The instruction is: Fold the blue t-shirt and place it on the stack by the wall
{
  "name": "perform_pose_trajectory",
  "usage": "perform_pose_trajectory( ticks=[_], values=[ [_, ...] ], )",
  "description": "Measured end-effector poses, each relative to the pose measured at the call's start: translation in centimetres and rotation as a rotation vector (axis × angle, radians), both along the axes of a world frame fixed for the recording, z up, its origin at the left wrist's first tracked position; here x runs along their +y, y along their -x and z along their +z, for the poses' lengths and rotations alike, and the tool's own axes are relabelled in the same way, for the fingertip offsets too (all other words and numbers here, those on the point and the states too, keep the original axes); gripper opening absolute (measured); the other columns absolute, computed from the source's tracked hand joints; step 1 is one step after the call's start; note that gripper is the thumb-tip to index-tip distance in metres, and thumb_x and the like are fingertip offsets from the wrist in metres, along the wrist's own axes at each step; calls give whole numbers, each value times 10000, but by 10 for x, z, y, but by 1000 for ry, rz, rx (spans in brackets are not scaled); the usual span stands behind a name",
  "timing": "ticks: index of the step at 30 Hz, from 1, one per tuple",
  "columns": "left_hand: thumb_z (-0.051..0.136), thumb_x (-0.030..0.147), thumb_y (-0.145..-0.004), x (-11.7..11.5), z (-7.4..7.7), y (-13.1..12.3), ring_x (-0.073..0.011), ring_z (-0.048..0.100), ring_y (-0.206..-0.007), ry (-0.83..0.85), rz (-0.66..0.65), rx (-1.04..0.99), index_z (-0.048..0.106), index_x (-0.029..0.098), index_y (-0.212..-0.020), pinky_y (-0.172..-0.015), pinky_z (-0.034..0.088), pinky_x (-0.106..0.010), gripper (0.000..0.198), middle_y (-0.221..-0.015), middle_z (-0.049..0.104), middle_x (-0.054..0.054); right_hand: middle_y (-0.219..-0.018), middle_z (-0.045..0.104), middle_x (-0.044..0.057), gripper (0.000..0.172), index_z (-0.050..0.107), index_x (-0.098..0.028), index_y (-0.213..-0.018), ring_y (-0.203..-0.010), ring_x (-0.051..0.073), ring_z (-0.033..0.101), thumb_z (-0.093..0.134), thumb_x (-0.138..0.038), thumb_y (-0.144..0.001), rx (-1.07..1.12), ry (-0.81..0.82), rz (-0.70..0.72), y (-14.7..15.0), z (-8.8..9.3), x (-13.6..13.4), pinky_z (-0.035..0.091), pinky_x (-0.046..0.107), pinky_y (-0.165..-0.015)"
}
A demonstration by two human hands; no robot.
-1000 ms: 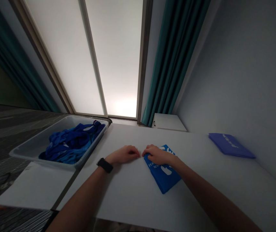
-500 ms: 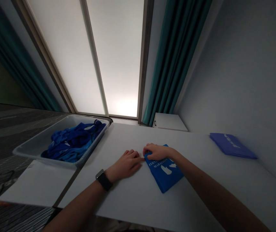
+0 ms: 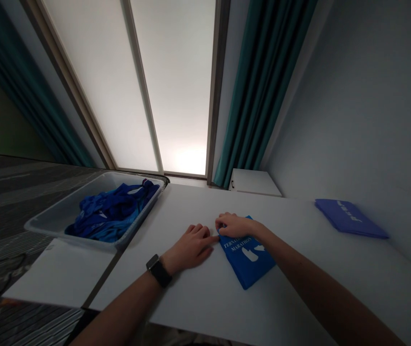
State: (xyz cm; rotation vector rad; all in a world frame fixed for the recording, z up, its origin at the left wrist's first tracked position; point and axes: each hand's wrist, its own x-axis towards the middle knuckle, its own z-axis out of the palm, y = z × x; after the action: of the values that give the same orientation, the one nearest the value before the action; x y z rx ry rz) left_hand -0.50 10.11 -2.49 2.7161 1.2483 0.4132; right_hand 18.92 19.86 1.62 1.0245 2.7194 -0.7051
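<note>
A folded blue shirt (image 3: 250, 262) with white "MARATHON" lettering and white shapes lies on the white table in front of me. My right hand (image 3: 234, 226) rests over its far left corner, fingers curled down and closed on the fabric; the wrist and forearm cover part of the far right side. Just left of the shirt, my left hand (image 3: 191, 247) lies on the tabletop, fingers loosely spread and the thumb reaching to the shirt's left edge. A dark watch is on the left wrist.
A translucent plastic bin (image 3: 52, 216) at the left holds a heap of blue clothes (image 3: 114, 209). Near the wall on the right lies a folded purple garment (image 3: 349, 218). A low white cabinet (image 3: 256, 181) stands beyond the table (image 3: 191, 302).
The view has shifted very slightly. My right hand remains at the shirt's corner, and my left thumb still reaches to its left edge.
</note>
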Motion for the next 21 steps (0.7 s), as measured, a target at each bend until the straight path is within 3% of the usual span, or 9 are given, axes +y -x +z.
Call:
perform_pose_trajectory(
  ticks=[8,15,21],
  values=[
    [462,272,-955,-1,-1,-1,-216,477,-917,-23,7,14,584,278,-1244,-850,377,-363,314,-990,547,-59,-1062,689,91,286,698,-216,-1013,-1082,280,570,476,-285,-846,-78,-39,-9,2,19,-14,391,438,-966],
    [429,252,-963,-3,3,-2,-212,474,-918,-40,8,42,588,278,-1241,-842,383,-357,321,-988,544,-59,-1047,674,115,277,683,-190,-991,-1067,282,560,475,-292,-839,-107,-47,45,2,14,-10,365,442,-991],
    [426,242,-957,-3,5,-2,-216,473,-916,-27,7,50,581,287,-1252,-844,384,-369,336,-990,546,-55,-1036,666,95,299,658,-232,-1089,-1056,276,570,481,-349,-878,-59,-41,53,-4,5,-2,356,440,-995]
  ],
)
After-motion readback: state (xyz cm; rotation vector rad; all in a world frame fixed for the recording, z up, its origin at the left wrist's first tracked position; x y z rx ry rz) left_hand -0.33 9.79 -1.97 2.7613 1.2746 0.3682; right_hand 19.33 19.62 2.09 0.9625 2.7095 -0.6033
